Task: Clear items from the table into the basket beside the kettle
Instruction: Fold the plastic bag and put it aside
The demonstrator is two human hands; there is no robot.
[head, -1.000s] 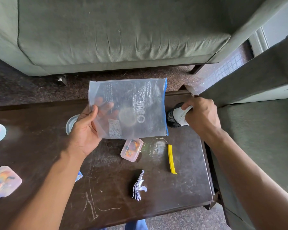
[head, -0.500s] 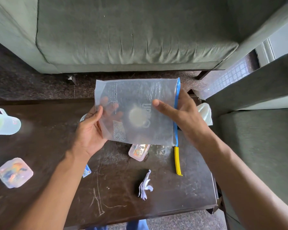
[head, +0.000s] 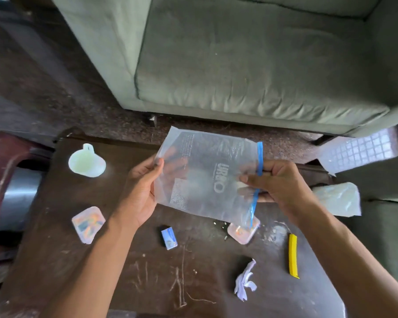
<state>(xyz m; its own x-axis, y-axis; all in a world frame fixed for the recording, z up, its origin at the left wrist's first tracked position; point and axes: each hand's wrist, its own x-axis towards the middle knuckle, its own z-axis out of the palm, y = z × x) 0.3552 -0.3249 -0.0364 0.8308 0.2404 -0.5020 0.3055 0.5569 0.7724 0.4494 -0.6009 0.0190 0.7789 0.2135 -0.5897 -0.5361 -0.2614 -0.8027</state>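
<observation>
A green sofa stands beyond the scratched dark table. Above the table, a frosted zip bag with a blue seal is held up: the left hand has its grip pinching the bag's left edge, the right hand its sealed edge. On the table lie a white funnel, two small clear boxes, a yellow clip and a crumpled paper.

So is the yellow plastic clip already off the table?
No, the yellow plastic clip lies on the dark wooden table, apart from both hands.
</observation>
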